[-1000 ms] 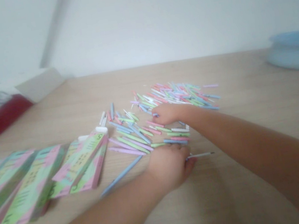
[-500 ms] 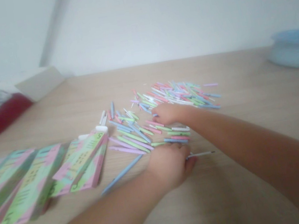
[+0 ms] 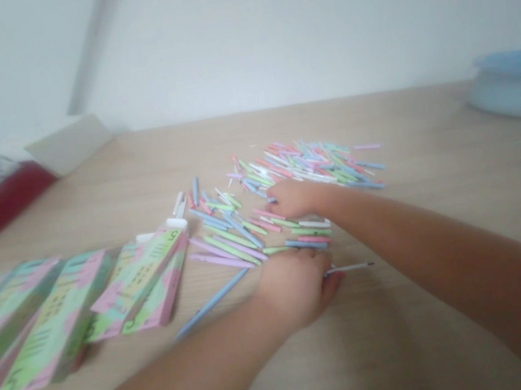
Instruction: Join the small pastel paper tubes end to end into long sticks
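While the left hand (image 3: 295,288) curls with its fingers closed on a thin rod (image 3: 353,266), whose free end points toward the right edge of the surface (image 3: 428,129), the right hand (image 3: 293,197) reaches toward the far edge, fingertips nearly together. A blue bit (image 3: 271,200) shows there; whether it is gripped, I cannot tell. The pen parts (image 3: 245,224) lie loose mid-surface, heaped thicker toward the far edge. A light pinch near one part's middle should leave its neighbours undisturbed; a loose, level hold would spare the rod from bending. Cartons (image 3: 138,277) lie toward the left edge, contents hidden. Toward the far left corner, a red box (image 3: 0,206) holds something whitish, blurred; toward the right edge sits a blue tub (image 3: 516,92), contents unclear.
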{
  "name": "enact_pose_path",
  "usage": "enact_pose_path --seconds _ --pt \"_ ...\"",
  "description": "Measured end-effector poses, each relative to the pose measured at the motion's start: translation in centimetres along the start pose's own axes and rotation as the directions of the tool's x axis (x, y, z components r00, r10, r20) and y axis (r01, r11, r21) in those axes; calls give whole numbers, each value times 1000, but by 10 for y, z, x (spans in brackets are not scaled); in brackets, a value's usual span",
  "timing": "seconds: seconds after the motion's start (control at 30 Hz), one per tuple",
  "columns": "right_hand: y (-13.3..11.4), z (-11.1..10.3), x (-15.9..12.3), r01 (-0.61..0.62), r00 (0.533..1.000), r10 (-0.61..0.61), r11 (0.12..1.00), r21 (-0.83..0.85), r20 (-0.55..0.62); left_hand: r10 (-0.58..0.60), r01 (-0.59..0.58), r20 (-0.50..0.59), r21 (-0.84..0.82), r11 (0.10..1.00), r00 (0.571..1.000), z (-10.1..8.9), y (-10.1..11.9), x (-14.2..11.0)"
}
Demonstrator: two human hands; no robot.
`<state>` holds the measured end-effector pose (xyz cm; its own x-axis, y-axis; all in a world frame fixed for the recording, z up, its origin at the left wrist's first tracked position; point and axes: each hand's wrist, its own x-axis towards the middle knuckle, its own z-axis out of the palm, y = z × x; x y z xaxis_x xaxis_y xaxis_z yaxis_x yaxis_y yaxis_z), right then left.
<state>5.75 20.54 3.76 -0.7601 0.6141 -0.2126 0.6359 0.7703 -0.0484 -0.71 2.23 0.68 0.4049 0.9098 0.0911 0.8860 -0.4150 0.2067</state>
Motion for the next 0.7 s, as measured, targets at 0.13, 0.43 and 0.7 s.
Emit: enact_pose_path --seconds 0.13,0.43,0.7 --pt "-3 4 -1 1 1000 -1 1000 -31 11 5 -5 -5 2 1000 1000 1 0 0" --pt "-18 7 -8 3 999 -9 984 -176 -34 6 -5 -9 17 1000 1000 1 0 -1" --pt "-17 2 -15 19 984 -52 982 -188 -172 -1 2 -21 27 1000 1000 1 0 -1"
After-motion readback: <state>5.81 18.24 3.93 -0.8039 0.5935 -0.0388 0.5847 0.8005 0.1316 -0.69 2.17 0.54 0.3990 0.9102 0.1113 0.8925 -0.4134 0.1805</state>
